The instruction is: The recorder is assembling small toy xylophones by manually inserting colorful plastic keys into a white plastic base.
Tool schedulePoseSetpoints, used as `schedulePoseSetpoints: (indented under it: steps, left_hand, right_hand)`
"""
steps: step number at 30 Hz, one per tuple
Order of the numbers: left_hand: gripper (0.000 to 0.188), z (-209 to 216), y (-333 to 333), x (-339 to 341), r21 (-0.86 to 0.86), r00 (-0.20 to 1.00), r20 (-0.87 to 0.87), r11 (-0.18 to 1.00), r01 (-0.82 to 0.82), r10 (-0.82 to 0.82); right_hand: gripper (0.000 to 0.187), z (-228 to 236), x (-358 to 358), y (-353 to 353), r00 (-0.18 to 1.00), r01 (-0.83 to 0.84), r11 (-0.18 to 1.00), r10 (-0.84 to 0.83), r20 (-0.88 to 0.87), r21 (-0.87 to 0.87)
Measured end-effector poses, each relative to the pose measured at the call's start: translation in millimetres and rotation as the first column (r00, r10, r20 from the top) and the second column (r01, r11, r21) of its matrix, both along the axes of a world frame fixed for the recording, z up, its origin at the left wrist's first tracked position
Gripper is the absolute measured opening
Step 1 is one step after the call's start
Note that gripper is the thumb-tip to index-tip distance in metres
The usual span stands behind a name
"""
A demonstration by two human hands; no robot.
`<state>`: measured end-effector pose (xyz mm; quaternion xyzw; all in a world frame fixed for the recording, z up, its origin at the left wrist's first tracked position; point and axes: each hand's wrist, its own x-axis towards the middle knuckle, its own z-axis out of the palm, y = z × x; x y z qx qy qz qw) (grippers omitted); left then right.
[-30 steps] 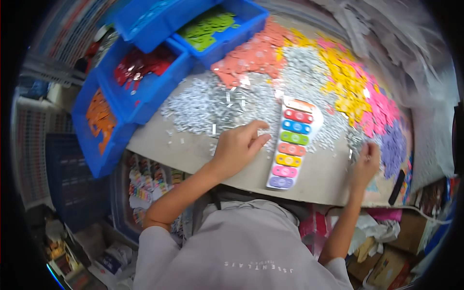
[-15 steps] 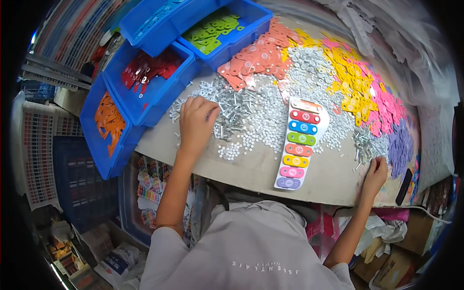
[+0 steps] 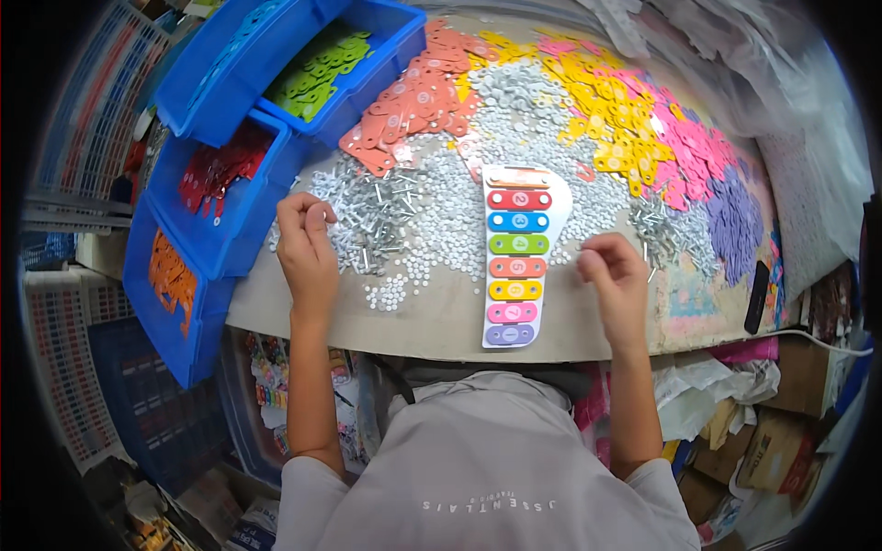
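A white toy xylophone board (image 3: 549, 193) lies upright on the table before me, with a column of coloured metal bars across it. The upper bars show white fasteners at both ends; the lower ones show bare holes. To its left, my left hand (image 3: 310, 243) is closed in a pinch at the near-left edge of a pile of silvery screws (image 3: 377, 207). What it holds is too small to make out. My right hand (image 3: 614, 275), slightly blurred, hangs with curled fingers right of the board. Its fingertips hide anything they may hold. A smaller screw pile (image 3: 675, 234) lies farther right.
Blue bins (image 3: 299, 151) stand at the left with green, red, orange and blue bars. Small white caps (image 3: 446, 216) are spread around the board. Salmon (image 3: 413, 101), yellow (image 3: 611, 101), pink (image 3: 689, 151) and purple bars (image 3: 735, 216) lie heaped behind. A dark phone-like object (image 3: 757, 297) lies far right.
My right hand has left the right-hand screw pile and come leftward towards the board. My left hand has drawn back to the screw pile's near-left edge. The whole view has shifted.
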<state>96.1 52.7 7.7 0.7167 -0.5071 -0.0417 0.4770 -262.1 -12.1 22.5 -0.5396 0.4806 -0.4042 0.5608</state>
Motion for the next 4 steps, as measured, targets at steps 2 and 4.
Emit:
schedulePoseSetpoints:
  steps: [2,4]
  left_hand:
    - [0.013,-2,2,-9,-0.043,0.975,-0.214,0.998,0.053,-0.061]
    - [0.019,3,3,-30,-0.042,0.89,-0.428,0.987,0.156,-0.159]
  right_hand:
    - [0.006,-2,12,-4,0.999,-0.038,0.998,0.038,0.016,0.049]
    - [0.007,-6,17,-7,0.995,-0.095,0.989,0.091,0.041,0.11]
